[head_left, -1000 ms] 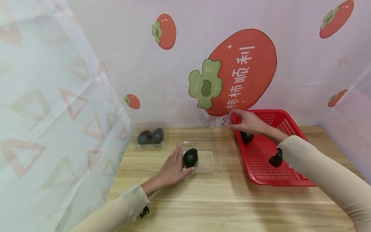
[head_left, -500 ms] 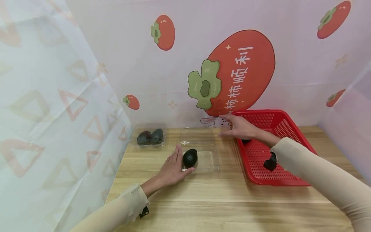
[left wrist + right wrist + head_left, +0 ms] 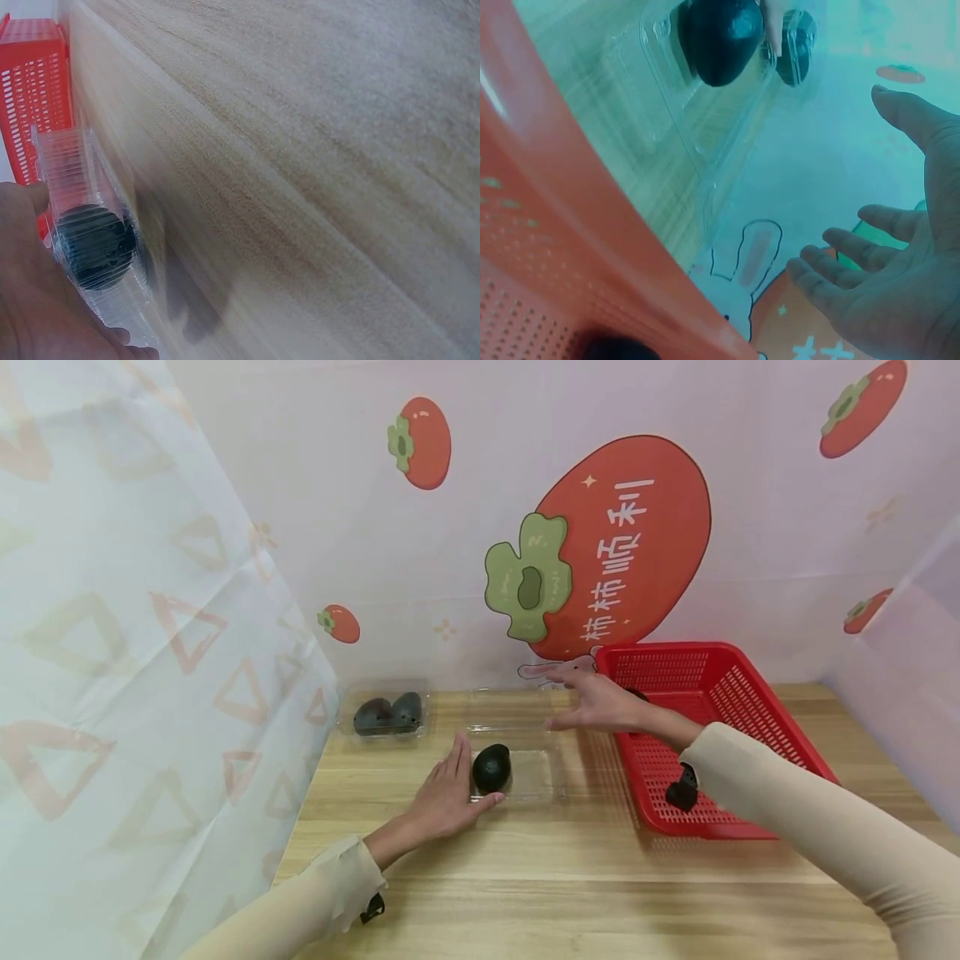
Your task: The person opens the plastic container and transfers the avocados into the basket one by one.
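Note:
In the head view, a clear plastic clamshell box (image 3: pixel 534 772) lies on the table with its lid (image 3: pixel 510 708) folded back toward the wall. One dark avocado (image 3: pixel 491 768) sits in its left half. My left hand (image 3: pixel 444 797) rests against the left side of the box, fingers straight, thumb at its front edge; the left wrist view shows this hand (image 3: pixel 37 300) along the clear wall. Empty and spread, my right hand (image 3: pixel 596 702) hovers between the lid and the red basket. In the right wrist view its fingers (image 3: pixel 832 266) hold nothing.
The red plastic basket (image 3: pixel 720 835) stands on the right; a dark avocado (image 3: pixel 637 695) in it is partly hidden by my right arm. A second clear box (image 3: pixel 348 718) at the back left holds two avocados (image 3: pixel 386 714). A printed wall sheet (image 3: pixel 420 643) rises behind the table.
My right hand has moved left from over the basket's left rim to the right side of the lid, fingers still spread. My left hand, the box and its avocado have stayed put.

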Demonstrator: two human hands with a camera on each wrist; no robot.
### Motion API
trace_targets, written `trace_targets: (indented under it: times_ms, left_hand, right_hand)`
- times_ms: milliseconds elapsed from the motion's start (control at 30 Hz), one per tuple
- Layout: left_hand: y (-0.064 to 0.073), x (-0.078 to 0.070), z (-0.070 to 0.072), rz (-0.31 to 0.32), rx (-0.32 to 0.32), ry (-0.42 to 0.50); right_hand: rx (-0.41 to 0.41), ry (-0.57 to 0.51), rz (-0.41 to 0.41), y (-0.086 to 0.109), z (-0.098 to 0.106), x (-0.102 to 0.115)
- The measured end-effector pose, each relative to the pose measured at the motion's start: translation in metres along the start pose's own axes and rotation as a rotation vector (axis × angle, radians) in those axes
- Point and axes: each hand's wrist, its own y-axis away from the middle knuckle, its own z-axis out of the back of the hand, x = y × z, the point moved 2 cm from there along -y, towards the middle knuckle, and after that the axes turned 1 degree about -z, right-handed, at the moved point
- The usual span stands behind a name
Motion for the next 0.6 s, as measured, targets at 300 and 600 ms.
trace_targets:
  times_ms: [300,600]
  left_hand:
    - [-0.001,0.001,-0.001,0.002,0.001,-0.015]
    - [0.000,0.001,-0.001,0.002,0.000,-0.014]
  right_hand:
    - [0.043,0.026,-0.058,0.000,-0.017,0.008]
    - [0.074,0.049,-0.031,-0.003,-0.031,0.018]
